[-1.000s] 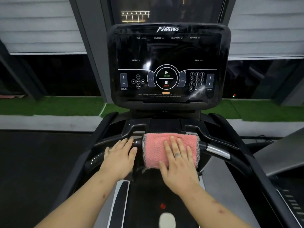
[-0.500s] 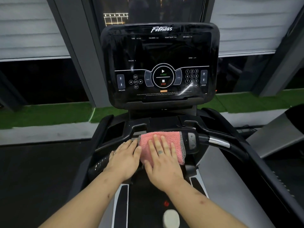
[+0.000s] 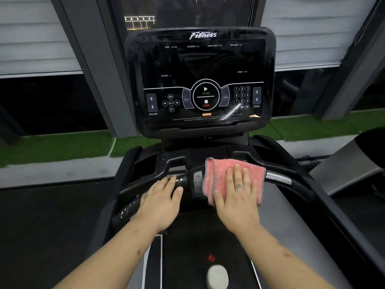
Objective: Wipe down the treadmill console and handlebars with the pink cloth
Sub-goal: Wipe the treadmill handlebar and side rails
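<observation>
Pink cloth (image 3: 220, 178) draped over the centre crossbar (image 3: 187, 184) of the treadmill, just right of the small +/- button pad (image 3: 198, 180), hanging over both front and back edges so one pass likely covers the top and the rounded face. Right hand (image 3: 239, 197) lies flat on top of it, palm down, fingers spread and pointing toward the console (image 3: 200, 80); no pinch, grip is open and just pressing the cloth to the bar (friction does the work). Left hand (image 3: 162, 201) flat too, fingers together, resting on the bare left stretch of the bar, nothing held; probably a brace while the other hand rubs. Both forearms reach forward roughly parallel, wrists low, elbows out of frame. Chrome pulse sensor (image 3: 277, 177) on the right handlebar sits just beyond the cloth's edge, uncovered. Console screen looks streaky, though that may be glare. Handlebars judged mid-wipe, side rails not yet reached.
</observation>
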Demonstrator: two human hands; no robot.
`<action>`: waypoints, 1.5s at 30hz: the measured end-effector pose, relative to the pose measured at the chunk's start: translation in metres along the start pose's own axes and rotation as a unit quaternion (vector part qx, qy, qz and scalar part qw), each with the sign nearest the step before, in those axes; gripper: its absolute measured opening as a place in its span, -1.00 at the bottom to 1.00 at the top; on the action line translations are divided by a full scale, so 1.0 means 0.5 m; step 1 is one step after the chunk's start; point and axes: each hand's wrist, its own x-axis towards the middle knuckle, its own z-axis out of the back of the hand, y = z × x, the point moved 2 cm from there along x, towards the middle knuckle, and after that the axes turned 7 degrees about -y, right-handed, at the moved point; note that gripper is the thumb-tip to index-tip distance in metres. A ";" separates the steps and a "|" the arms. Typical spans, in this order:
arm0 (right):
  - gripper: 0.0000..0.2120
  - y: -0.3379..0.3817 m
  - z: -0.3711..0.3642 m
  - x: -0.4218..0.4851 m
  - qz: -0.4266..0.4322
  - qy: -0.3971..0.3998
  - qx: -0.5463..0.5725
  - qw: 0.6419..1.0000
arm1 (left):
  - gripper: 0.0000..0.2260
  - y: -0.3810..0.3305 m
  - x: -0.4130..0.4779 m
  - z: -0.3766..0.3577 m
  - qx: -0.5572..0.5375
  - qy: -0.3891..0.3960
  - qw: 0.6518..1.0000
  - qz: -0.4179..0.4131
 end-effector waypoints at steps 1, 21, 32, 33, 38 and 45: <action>-0.25 0.021 -0.003 -0.004 0.013 0.010 0.002 1.000 | -0.44 0.002 0.002 -0.003 0.002 0.000 1.000 -0.004; -0.36 -0.070 -0.019 -0.033 0.074 -0.025 -0.016 0.997 | -0.45 0.007 0.004 0.000 -0.013 0.015 1.000 -0.004; -0.30 -0.054 0.008 0.038 0.018 -0.034 0.027 0.999 | -0.45 0.002 0.001 0.011 -0.025 0.021 0.999 -0.004; -0.31 -0.056 0.004 0.036 0.021 -0.037 0.025 0.999 | -0.45 0.001 0.001 0.012 -0.025 0.023 0.999 -0.003; -0.34 -0.071 -0.017 -0.002 0.032 -0.051 0.010 0.998 | -0.45 0.001 0.000 0.013 -0.029 0.025 0.999 -0.003; -0.36 -0.045 -0.049 -0.061 0.043 -0.062 -0.023 0.997 | -0.45 0.002 0.003 0.010 -0.023 0.024 0.999 -0.005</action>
